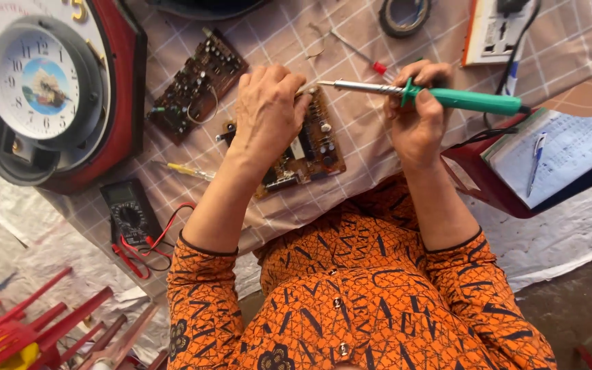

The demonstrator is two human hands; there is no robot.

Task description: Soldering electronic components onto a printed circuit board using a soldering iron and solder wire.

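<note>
The left hand (pixel 266 109) presses its fingers flat on the circuit board (pixel 310 147) lying on the checked surface (pixel 371 147) — stiff, light, likely fragile, best held by its edges — while the right hand (pixel 416 113) grips the green-handled soldering iron (pixel 440 96), tip just beside the board.

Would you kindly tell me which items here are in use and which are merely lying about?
In use: soldering iron in right hand; circuit board under left hand.

Lying about: second circuit board, multimeter, wall clock, tape roll, notebook, yellow screwdriver.
</note>
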